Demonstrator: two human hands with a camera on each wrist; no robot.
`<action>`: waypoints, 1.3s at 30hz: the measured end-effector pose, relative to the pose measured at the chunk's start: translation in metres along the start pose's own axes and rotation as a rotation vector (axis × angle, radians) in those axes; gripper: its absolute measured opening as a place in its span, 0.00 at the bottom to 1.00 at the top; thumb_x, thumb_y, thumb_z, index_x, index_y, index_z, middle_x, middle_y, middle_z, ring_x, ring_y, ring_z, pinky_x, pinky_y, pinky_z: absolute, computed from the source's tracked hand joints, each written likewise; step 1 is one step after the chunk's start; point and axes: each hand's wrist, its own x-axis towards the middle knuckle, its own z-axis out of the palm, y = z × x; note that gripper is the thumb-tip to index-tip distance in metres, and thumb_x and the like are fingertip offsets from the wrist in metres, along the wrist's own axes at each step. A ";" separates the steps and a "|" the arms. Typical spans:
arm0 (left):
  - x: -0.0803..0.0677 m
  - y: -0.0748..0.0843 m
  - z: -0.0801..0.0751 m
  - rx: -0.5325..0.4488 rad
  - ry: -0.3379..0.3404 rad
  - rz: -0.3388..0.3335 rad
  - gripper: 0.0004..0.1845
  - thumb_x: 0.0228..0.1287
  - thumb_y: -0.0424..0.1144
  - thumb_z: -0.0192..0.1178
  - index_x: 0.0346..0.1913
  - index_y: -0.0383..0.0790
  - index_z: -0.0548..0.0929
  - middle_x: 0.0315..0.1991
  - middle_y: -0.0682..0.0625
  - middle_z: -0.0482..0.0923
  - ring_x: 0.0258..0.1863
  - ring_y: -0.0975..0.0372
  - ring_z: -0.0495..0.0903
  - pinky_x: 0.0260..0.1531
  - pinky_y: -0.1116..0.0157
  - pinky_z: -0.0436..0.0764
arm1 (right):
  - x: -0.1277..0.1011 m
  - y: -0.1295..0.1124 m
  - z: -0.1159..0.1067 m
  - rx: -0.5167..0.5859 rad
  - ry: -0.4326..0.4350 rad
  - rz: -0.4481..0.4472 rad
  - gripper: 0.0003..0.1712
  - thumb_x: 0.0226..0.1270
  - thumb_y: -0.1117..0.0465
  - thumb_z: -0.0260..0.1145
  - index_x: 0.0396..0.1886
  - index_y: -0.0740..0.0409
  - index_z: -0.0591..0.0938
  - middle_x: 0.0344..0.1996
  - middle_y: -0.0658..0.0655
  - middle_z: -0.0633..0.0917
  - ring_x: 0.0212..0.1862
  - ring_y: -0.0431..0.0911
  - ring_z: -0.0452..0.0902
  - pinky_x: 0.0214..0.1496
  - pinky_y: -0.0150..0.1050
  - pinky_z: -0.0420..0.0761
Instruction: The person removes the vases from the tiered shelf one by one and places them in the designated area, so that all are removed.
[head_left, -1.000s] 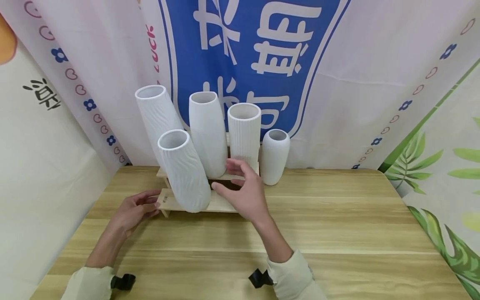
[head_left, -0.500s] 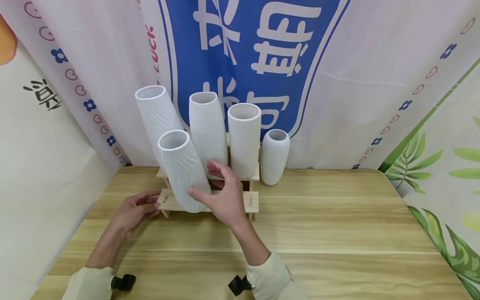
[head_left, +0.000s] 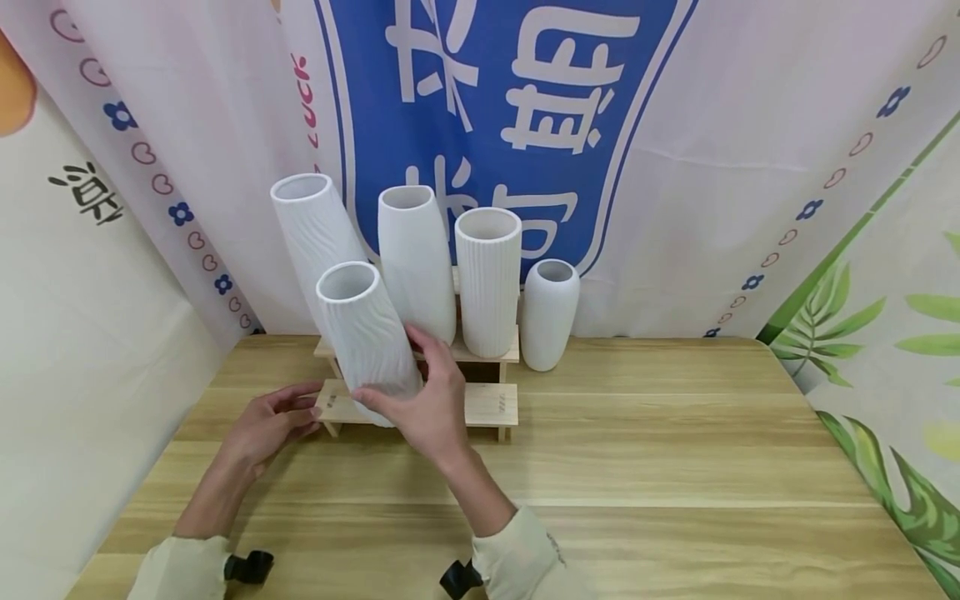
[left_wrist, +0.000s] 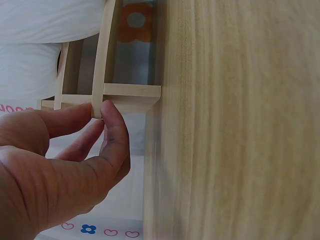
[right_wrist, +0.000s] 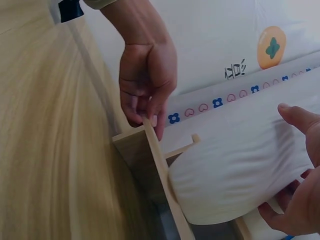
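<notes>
A light wooden table with a striped grain (head_left: pixel 675 467) fills the lower half of the head view. Behind it hangs a pale printed cloth backdrop with a large blue emblem and white characters (head_left: pixel 495 108) at upper centre, and green leaf prints at the right edge.

At centre left stands a small two-step stand of pale wood (head_left: pixel 491 404). On its lower step, a white wavy-ribbed ceramic vase (head_left: pixel 363 333) is wrapped near its base by the right hand (head_left: pixel 423 408), thumb in front and fingers curled round the far side. The left hand (head_left: pixel 266 425) pinches the stand's left end between thumb and fingertips; the left wrist view shows this closely.

On the upper step stand a tall white wavy vase (head_left: pixel 311 233), a smooth white vase (head_left: pixel 414 258) and a white vertically ribbed vase (head_left: pixel 489 279). A short white rounded vase (head_left: pixel 550 312) stands on the table just right of the stand.

The held vase's base is hidden behind the right hand, so whether it rests on the step cannot be told. The bases of the two leftmost back vases are hidden too. Both wrist views are blurred along the table.
</notes>
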 end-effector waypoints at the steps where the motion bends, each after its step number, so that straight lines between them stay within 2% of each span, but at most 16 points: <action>1: 0.000 0.000 0.000 0.000 0.001 -0.001 0.32 0.80 0.29 0.57 0.81 0.26 0.62 0.72 0.28 0.70 0.47 0.71 0.86 0.56 0.68 0.91 | -0.001 0.000 0.002 -0.013 0.013 -0.017 0.53 0.45 0.56 0.93 0.73 0.52 0.78 0.65 0.54 0.83 0.67 0.47 0.79 0.71 0.54 0.85; 6: -0.001 0.001 0.000 0.007 0.010 -0.003 0.32 0.81 0.29 0.57 0.81 0.26 0.62 0.71 0.30 0.72 0.47 0.71 0.86 0.55 0.69 0.91 | -0.002 0.004 0.008 -0.053 0.054 -0.062 0.52 0.46 0.57 0.92 0.72 0.54 0.78 0.65 0.56 0.83 0.67 0.48 0.79 0.71 0.56 0.85; 15: -0.002 0.000 0.002 0.000 0.010 -0.018 0.32 0.80 0.28 0.57 0.81 0.27 0.62 0.73 0.27 0.68 0.47 0.70 0.86 0.56 0.68 0.91 | -0.002 0.002 0.001 -0.082 0.101 -0.083 0.51 0.41 0.59 0.92 0.69 0.54 0.80 0.61 0.57 0.87 0.62 0.50 0.83 0.66 0.57 0.89; 24: 0.000 0.000 0.001 -0.009 0.017 -0.001 0.32 0.79 0.28 0.58 0.81 0.26 0.63 0.69 0.32 0.73 0.47 0.71 0.86 0.55 0.69 0.91 | -0.003 -0.004 -0.015 -0.066 0.044 -0.057 0.50 0.41 0.61 0.92 0.69 0.57 0.81 0.62 0.58 0.86 0.63 0.51 0.83 0.66 0.57 0.89; 28: -0.001 -0.001 -0.001 -0.013 0.021 0.002 0.32 0.79 0.27 0.59 0.81 0.26 0.63 0.67 0.35 0.75 0.47 0.71 0.86 0.54 0.70 0.91 | -0.005 -0.006 -0.023 -0.078 0.004 -0.026 0.50 0.42 0.60 0.92 0.69 0.56 0.81 0.60 0.57 0.86 0.61 0.50 0.83 0.60 0.49 0.91; 31: 0.000 -0.001 -0.001 -0.010 0.024 0.000 0.33 0.79 0.27 0.59 0.81 0.26 0.63 0.69 0.33 0.73 0.47 0.71 0.85 0.54 0.70 0.91 | -0.005 -0.007 -0.031 -0.082 -0.019 -0.006 0.50 0.44 0.59 0.91 0.70 0.56 0.80 0.60 0.56 0.86 0.60 0.49 0.83 0.57 0.44 0.91; 39: 0.000 -0.001 0.001 -0.014 0.023 -0.005 0.33 0.78 0.27 0.58 0.81 0.27 0.62 0.74 0.26 0.66 0.48 0.71 0.85 0.55 0.71 0.90 | -0.006 -0.005 -0.052 -0.023 -0.038 0.031 0.49 0.44 0.63 0.90 0.69 0.57 0.80 0.58 0.58 0.85 0.58 0.51 0.84 0.60 0.52 0.92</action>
